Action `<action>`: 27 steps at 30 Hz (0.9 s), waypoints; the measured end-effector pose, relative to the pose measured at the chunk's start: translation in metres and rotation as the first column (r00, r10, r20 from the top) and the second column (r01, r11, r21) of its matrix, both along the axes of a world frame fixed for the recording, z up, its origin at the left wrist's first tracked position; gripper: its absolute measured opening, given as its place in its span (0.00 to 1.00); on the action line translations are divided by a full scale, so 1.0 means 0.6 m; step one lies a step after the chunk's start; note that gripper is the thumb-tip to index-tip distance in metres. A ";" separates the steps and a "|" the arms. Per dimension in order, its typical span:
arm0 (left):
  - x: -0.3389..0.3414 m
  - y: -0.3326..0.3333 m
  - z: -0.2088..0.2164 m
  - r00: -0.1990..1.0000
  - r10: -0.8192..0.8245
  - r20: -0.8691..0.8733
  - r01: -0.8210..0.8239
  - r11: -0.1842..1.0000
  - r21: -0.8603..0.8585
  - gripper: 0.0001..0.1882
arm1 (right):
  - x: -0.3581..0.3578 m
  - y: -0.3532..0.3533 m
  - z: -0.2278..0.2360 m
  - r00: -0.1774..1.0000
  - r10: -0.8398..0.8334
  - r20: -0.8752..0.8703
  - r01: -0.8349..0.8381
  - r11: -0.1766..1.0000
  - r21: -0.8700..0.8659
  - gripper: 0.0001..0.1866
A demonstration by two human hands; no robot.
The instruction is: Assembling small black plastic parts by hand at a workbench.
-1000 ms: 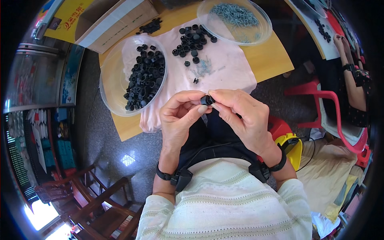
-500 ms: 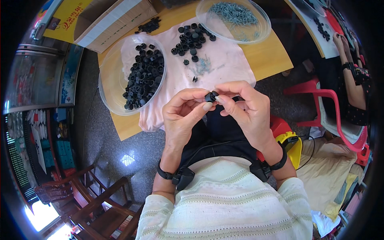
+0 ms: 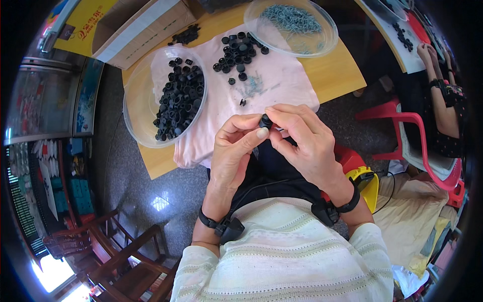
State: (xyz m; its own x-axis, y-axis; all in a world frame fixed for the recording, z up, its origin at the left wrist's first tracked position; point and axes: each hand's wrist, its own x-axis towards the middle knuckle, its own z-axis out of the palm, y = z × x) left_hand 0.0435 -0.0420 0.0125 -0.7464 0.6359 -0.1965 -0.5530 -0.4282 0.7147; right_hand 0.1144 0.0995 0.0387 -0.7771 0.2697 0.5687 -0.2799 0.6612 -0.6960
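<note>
Between the fingertips of both hands sits a small black round plastic part, in front of my lap at the table's near edge. My left hand pinches it from the left, thumb and forefinger closed. From the right, my right hand presses on it with closed fingers, which partly cover it. Beyond the hands, a pink cloth bears a pile of similar black parts and a scatter of small screws. One small black piece lies alone close to my fingers.
A clear tub of black parts stands left, and a clear tub of screws at the back right. Behind are a cardboard box and a small black heap. To the right are a red chair and another person's arm.
The black pieces between my fingertips, seen slightly apart before, now look like one joined part. My right fingers have moved over it, and my left hand has shifted slightly right.
</note>
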 end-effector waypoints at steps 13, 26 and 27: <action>0.011 0.006 -0.008 0.997 0.027 0.070 -0.029 0.999 0.029 0.08 | -0.006 0.010 -0.013 0.996 0.039 -0.078 -0.030 0.993 0.111 0.15; 0.008 0.016 -0.014 0.998 0.055 0.023 -0.054 0.998 -0.024 0.07 | -0.002 -0.005 -0.031 1.000 0.004 0.031 0.005 0.959 -0.283 0.14; 0.004 0.016 -0.011 0.999 0.019 0.051 -0.020 0.999 0.025 0.07 | -0.004 -0.001 -0.030 0.999 0.019 0.031 -0.009 0.954 -0.300 0.14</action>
State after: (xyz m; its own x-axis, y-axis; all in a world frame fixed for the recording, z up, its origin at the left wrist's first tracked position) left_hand 0.0457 -0.0323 0.0061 -0.7483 0.6263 -0.2187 -0.5797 -0.4569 0.6747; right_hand 0.1121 0.0989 0.0208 -0.7990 0.4125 0.4376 -0.2615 0.4169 -0.8705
